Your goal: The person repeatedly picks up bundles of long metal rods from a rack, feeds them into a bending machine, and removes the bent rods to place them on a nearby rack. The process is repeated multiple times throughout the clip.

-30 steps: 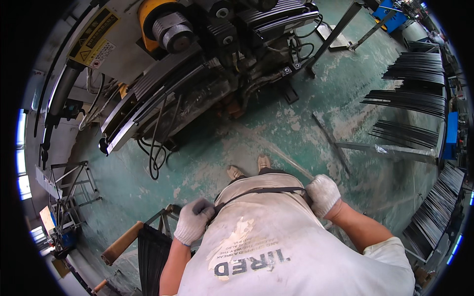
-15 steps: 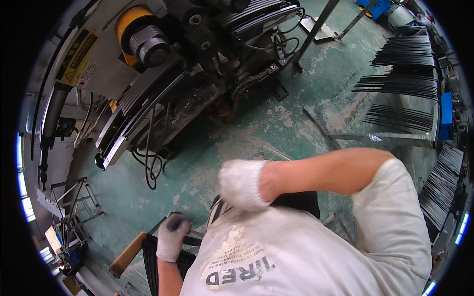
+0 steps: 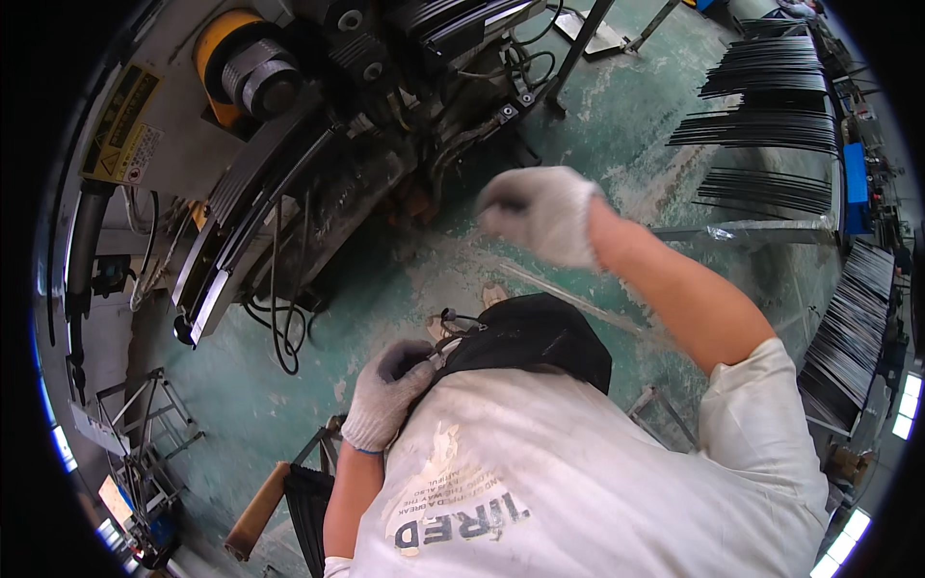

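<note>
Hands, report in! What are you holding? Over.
Left hand pinching black apron strap at waist. Right hand raised, fisted, empty. Nothing between them.

Both hands wear white knit gloves with grey-smudged fingertips: the left hand has a blue cuff edge, the right hand is plain. Touching the left fingers, the apron is black. Below them the T-shirt is white with dark lettering and a yellowish stain. Beyond the right fingers, the machine is dark grey with a yellow motor housing. The floor is worn green, patched white.
</note>
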`<action>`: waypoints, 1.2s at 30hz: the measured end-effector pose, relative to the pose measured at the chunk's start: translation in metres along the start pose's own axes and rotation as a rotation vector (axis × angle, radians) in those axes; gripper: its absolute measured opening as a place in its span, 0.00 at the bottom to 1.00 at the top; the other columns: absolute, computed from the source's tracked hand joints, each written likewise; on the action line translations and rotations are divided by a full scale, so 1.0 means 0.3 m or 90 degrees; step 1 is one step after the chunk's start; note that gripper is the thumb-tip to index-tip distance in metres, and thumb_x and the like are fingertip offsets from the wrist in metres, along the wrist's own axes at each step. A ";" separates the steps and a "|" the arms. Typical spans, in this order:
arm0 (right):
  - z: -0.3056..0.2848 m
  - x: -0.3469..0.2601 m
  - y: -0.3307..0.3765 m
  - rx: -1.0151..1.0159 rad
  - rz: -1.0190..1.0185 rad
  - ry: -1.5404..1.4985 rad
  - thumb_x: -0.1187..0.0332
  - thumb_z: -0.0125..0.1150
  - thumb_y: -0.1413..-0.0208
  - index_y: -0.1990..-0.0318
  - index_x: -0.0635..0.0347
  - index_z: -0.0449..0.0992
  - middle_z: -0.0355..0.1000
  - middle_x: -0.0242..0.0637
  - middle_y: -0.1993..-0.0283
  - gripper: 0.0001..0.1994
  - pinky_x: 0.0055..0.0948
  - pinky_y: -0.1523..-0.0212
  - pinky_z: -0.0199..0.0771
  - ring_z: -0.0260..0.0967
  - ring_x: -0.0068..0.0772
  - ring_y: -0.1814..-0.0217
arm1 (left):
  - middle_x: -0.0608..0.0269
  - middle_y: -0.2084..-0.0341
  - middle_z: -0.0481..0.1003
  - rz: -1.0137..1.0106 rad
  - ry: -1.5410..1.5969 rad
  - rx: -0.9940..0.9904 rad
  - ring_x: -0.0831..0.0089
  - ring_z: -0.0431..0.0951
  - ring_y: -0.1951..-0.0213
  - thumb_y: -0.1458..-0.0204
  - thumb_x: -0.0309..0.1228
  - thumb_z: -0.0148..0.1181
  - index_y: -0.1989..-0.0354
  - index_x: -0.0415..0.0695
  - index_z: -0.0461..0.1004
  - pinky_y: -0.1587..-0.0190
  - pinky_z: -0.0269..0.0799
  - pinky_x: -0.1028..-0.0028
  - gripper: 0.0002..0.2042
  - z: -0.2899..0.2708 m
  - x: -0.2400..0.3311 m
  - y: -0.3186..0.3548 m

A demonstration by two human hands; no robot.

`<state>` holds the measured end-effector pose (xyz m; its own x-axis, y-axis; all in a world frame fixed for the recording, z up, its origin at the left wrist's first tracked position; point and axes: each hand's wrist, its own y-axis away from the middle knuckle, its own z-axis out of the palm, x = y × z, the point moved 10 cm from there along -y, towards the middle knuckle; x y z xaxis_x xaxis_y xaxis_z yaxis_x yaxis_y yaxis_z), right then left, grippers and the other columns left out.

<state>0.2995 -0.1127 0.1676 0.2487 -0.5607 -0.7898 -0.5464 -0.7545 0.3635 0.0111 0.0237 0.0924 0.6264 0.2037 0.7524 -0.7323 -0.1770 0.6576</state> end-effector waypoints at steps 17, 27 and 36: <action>0.297 0.188 0.262 -0.298 0.011 -0.118 0.61 0.74 0.31 0.21 0.58 0.76 0.76 0.48 0.22 0.33 0.42 0.16 0.66 0.70 0.45 0.16 | 0.48 0.42 0.85 0.054 -0.298 -0.111 0.61 0.84 0.39 0.43 0.30 0.77 0.31 0.36 0.78 0.31 0.76 0.63 0.31 0.162 0.226 -0.065; 0.356 0.105 0.204 -0.411 -0.103 -0.030 0.60 0.74 0.31 0.26 0.52 0.82 0.83 0.45 0.30 0.27 0.40 0.26 0.76 0.79 0.45 0.26 | 0.48 0.48 0.86 0.111 -0.343 -0.060 0.61 0.86 0.44 0.48 0.27 0.77 0.35 0.36 0.79 0.36 0.79 0.63 0.29 0.205 0.267 -0.020; 0.360 0.071 0.132 -0.295 -0.112 0.073 0.66 0.73 0.37 0.52 0.58 0.91 0.88 0.50 0.54 0.10 0.45 0.48 0.83 0.85 0.58 0.50 | 0.46 0.56 0.85 0.196 -0.546 -0.007 0.43 0.85 0.52 0.44 0.32 0.75 0.52 0.42 0.87 0.46 0.82 0.51 0.13 0.218 0.315 0.027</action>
<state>0.1968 -0.1176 0.1117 0.4052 -0.4259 -0.8089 -0.0828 -0.8983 0.4315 0.0818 -0.0214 0.1713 0.3835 -0.6382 0.6676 -0.8998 -0.0953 0.4258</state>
